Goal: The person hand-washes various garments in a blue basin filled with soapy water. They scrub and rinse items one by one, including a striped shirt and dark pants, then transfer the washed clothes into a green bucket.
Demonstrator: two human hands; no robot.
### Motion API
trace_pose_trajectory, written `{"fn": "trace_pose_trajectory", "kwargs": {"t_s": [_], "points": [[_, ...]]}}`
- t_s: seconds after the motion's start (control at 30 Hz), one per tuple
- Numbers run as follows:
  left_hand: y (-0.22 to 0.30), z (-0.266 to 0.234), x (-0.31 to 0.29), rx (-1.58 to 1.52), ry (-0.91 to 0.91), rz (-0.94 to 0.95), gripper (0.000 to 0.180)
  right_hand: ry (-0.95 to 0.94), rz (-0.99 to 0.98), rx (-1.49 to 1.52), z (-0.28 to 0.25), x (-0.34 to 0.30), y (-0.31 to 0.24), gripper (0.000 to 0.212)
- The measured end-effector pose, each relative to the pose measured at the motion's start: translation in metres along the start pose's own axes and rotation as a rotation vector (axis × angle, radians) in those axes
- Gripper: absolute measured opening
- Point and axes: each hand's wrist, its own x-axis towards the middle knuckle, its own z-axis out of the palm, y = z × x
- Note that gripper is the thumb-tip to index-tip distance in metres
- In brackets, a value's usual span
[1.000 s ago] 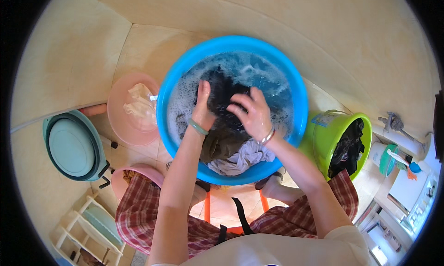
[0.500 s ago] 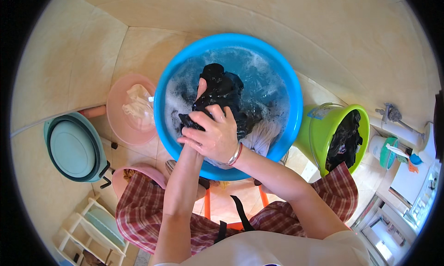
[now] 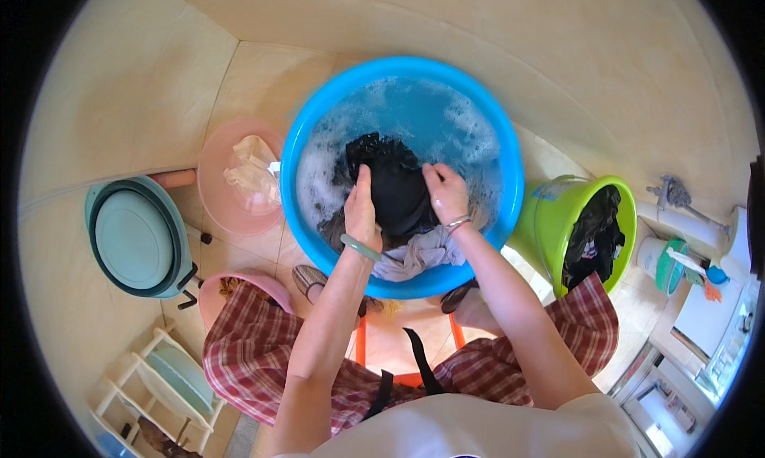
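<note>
Black cloth [image 3: 396, 193]: one wet piece, smooth and matte across the middle, crumpled and glossy along its far edge; it lay spread between your hands inside the blue basin, above the near part of the wash.
Your left hand [image 3: 361, 211]: gripped the cloth's left side, thumb uppermost, the other fingers largely hidden; a smooth, pale green bangle [image 3: 360, 247] ringed the wrist.
Your right hand [image 3: 447, 195]: pinched the cloth's right edge between thumb and bent fingers; a slim, shiny silver-toned bangle [image 3: 458, 223] circled the wrist.
Blue basin [image 3: 513, 179]: round, broad-rimmed, apparently plastic, set in front of you; it held bluish water [image 3: 410, 99] with patches of fine white foam.
Pale grey cloth [image 3: 418, 257]: soft, heavily creased, bunched against the basin's near wall, just beside the black piece.
Green bucket [image 3: 550, 231]: glossy, lime-coloured, tilted, to the right of the basin; crumpled dark fabric [image 3: 594, 239] filled its mouth.
Pink basin [image 3: 217, 207]: round, shallow, translucent, to the left; a thin, rumpled cream cloth [image 3: 251, 167] lay in it.
Teal tub [image 3: 134, 239]: rounded, dark-banded inside, farther left.
Checked trousers [image 3: 251, 350]: red plaid, loosely folded over your knees.
</note>
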Motion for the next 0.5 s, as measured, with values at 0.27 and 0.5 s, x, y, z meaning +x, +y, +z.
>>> {"fn": "trace_pose_trajectory", "kwargs": {"t_s": [0.27,0.5], "points": [[0.013,-0.004,-0.033,0.379,0.124,0.372,0.043,0.005,-0.295,0.005,-0.078,0.006,0.004,0.030],[0.053,-0.004,-0.025,0.429,-0.128,0.511,0.038,-0.172,0.058,1.212,-0.112,0.009,-0.072,0.033]]}}
